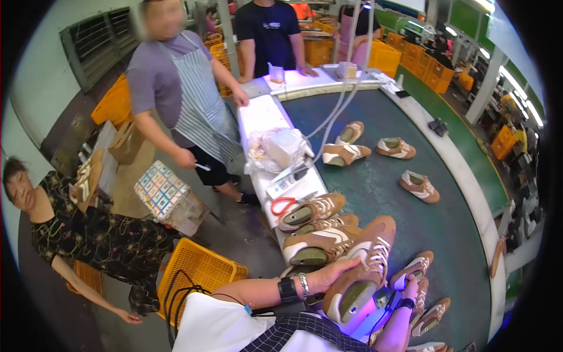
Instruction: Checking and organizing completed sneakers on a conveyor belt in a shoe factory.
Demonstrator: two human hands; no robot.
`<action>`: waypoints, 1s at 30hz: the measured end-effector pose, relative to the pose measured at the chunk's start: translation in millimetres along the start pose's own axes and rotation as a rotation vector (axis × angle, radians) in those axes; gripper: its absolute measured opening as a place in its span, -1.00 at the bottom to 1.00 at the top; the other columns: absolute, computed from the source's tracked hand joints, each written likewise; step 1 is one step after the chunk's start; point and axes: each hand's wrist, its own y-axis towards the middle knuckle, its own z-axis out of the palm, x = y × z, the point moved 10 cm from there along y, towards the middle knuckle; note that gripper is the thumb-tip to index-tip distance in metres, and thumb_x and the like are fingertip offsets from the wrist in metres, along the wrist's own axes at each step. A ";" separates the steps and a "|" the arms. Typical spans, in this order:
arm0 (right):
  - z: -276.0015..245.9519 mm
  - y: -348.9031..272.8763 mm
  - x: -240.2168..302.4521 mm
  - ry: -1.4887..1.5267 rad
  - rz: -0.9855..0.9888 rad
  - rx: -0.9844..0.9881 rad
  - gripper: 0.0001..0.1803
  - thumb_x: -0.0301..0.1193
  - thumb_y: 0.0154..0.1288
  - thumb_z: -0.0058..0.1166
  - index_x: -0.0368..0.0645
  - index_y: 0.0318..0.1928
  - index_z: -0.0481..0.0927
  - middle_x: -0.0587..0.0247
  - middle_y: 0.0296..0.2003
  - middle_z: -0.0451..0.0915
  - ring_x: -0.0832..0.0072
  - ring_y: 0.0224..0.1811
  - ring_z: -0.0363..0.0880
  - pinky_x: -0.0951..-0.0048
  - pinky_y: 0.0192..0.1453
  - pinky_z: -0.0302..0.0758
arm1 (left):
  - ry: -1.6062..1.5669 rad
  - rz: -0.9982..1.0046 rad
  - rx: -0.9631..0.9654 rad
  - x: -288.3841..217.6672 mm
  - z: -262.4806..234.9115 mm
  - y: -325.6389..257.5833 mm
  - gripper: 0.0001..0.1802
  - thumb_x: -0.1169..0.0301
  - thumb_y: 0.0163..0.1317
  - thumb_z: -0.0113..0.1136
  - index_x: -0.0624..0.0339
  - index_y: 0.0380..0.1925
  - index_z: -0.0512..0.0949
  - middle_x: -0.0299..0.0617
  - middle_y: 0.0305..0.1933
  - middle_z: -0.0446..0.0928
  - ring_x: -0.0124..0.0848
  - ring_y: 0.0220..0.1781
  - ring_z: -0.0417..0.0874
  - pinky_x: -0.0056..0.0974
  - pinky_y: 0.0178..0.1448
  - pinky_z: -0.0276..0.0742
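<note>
Behind the held shoe (375,246), the left hand (334,274) is partly hidden. Right of and below that shoe, what the right hand (407,287) grips is too small to tell. Lower still, a cut-off shoe (428,348) runs out of view. Left of the held shoe, a rear shoe (337,222) is half covered. Far above it, a dark-shirted person's (268,38) head is cropped, and an aproned person's (193,88) face is blurred.

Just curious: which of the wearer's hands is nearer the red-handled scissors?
Left: the left hand, holding a brown shoe, is below and right of the scissors; the right hand is farther right, past that shoe.
</note>
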 end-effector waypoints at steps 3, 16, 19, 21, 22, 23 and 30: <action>17.8 -65.3 21.2 0.552 0.175 0.288 -0.67 -0.45 0.03 0.09 -0.31 -0.15 0.47 0.18 -0.30 0.55 0.28 -0.28 0.55 0.17 -0.06 0.50 | 0.126 0.064 -0.092 -18.8 12.3 -8.1 -0.30 0.00 0.24 -0.01 0.23 0.24 0.16 0.01 0.19 0.33 -0.21 0.19 0.41 -0.14 0.30 0.28; -29.6 -291.0 77.8 0.812 -0.362 0.629 -0.01 -0.38 -0.34 0.14 -0.38 0.24 0.08 -0.34 -0.01 0.37 -0.28 -0.03 0.42 -0.20 -0.02 0.46 | -0.085 -0.556 0.284 98.1 28.9 23.4 -0.09 -0.28 0.14 -0.21 0.31 0.23 0.17 0.15 0.10 0.38 -0.05 0.10 0.47 -0.04 0.20 0.41; -50.7 -293.0 65.0 0.701 -0.449 0.558 -0.05 -0.40 -0.33 0.12 -0.34 0.22 0.13 -0.21 0.00 0.38 -0.17 -0.01 0.41 -0.09 0.03 0.43 | -0.007 -0.605 0.320 120.0 29.7 23.2 -0.09 -0.28 0.14 -0.21 0.31 0.23 0.17 0.15 0.10 0.38 -0.05 0.10 0.47 -0.04 0.20 0.41; -42.3 -303.2 57.8 0.716 -0.355 0.505 -0.11 -0.46 -0.32 0.09 -0.29 0.22 0.18 -0.02 0.00 0.40 0.08 0.03 0.40 0.14 0.11 0.37 | 0.054 -0.623 0.337 130.1 15.1 19.7 -0.09 -0.28 0.14 -0.21 0.31 0.22 0.17 0.14 0.10 0.38 -0.06 0.09 0.47 -0.05 0.20 0.41; -35.9 -309.2 56.3 0.719 -0.301 0.488 -0.13 -0.49 -0.31 0.08 -0.27 0.21 0.21 0.08 0.00 0.41 0.20 0.05 0.40 0.26 0.14 0.34 | 0.082 -0.620 0.341 134.3 9.9 13.3 -0.09 -0.28 0.14 -0.21 0.31 0.22 0.17 0.14 0.09 0.38 -0.06 0.09 0.47 -0.05 0.20 0.41; -30.2 -315.3 55.7 0.722 -0.246 0.471 -0.15 -0.51 -0.30 0.06 -0.24 0.21 0.24 0.18 0.00 0.42 0.33 0.06 0.40 0.37 0.18 0.31 | 0.109 -0.617 0.345 129.9 5.7 18.6 -0.09 -0.28 0.14 -0.21 0.31 0.22 0.18 0.14 0.09 0.39 -0.07 0.09 0.48 -0.05 0.20 0.41; -15.0 -348.1 98.8 0.491 -0.306 0.459 -0.20 -0.44 -0.19 0.04 -0.27 0.22 0.24 0.22 -0.01 0.44 0.38 0.02 0.40 0.47 0.13 0.27 | 0.234 -0.546 0.305 132.7 -17.5 25.7 -0.09 -0.28 0.14 -0.21 0.32 0.21 0.19 0.12 0.08 0.40 -0.09 0.09 0.48 -0.06 0.20 0.41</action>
